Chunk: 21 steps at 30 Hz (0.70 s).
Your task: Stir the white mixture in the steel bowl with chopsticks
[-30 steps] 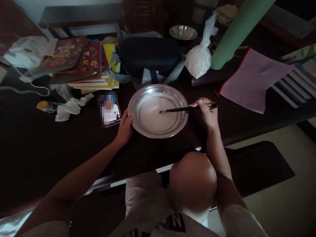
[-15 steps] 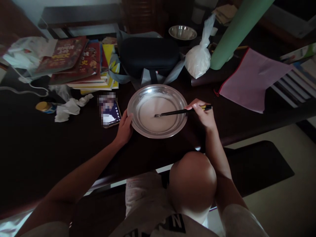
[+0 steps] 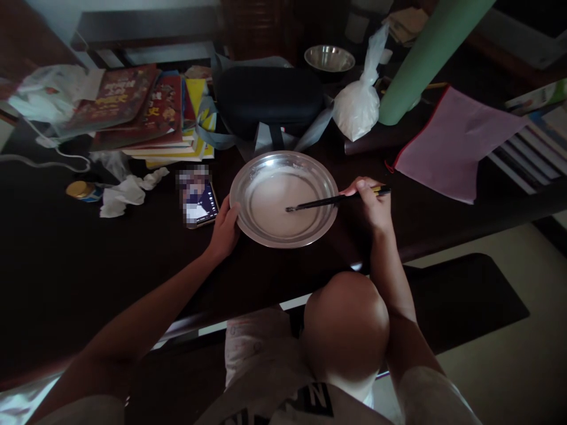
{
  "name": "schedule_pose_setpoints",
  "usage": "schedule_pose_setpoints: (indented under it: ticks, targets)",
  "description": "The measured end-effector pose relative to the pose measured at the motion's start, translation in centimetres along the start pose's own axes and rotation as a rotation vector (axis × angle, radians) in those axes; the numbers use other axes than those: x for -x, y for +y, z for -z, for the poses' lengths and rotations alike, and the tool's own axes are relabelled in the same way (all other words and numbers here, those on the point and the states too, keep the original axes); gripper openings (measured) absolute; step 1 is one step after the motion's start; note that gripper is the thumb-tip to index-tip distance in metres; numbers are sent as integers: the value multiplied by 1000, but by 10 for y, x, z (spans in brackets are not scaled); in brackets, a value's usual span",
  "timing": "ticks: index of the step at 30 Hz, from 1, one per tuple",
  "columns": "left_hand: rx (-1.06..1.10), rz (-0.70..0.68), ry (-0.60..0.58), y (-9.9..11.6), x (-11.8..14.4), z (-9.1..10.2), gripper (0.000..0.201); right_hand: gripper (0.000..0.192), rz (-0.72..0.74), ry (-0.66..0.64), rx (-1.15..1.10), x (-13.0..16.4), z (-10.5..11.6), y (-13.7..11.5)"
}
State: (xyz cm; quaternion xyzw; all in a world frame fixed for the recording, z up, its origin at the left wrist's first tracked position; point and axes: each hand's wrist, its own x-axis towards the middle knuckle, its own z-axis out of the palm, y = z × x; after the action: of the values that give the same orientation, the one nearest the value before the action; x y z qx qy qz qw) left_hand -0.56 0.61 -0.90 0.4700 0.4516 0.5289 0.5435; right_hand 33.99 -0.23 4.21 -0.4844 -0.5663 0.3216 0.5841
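A wide steel bowl (image 3: 287,239) stands on the dark table in front of me, with a pale, milky mixture (image 3: 274,203) in its bottom. My left hand (image 3: 225,231) grips the bowl's left rim, thumb over the edge and fingers underneath. In my right hand (image 3: 371,199) is a pair of black chopsticks (image 3: 321,202), held past the right rim with gold bands at the rear end. Their tips dip into the mixture near the bowl's middle. Just left of the bowl lies a lit phone (image 3: 199,198), partly blurred out.
Crumpled tissues (image 3: 121,195) and a small jar (image 3: 83,190) lie left of the phone. Behind are stacked books (image 3: 119,100), a black case (image 3: 270,94), a tied bag of white powder (image 3: 357,112) and another steel bowl (image 3: 329,58). A green column (image 3: 425,65) and pink pouch (image 3: 456,141) are at right.
My right hand has shifted slightly right, drawing the chopstick tips a short way rightward through the mixture. My left hand keeps its hold on the rim.
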Motion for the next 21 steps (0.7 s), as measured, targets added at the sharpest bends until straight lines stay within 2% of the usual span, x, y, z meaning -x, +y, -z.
schedule_pose_setpoints:
  ticks: [4,8,13,18,21]
  targets:
    - [5,6,7,2,1,-2,59,46,18,-70,9,0,-1,-1]
    - [14,9,28,5,2,-5,58,50,4,4,17,0,0,-2]
    - [4,19,22,6,2,-6,54,50,7,-79,35,1,-2,-3]
    - [4,11,11,7,2,-5,53,52,-10,0,12,0,-1,-2]
    - [-3,20,26,7,2,-5,50,49,-1,-73,10,0,-1,-2]
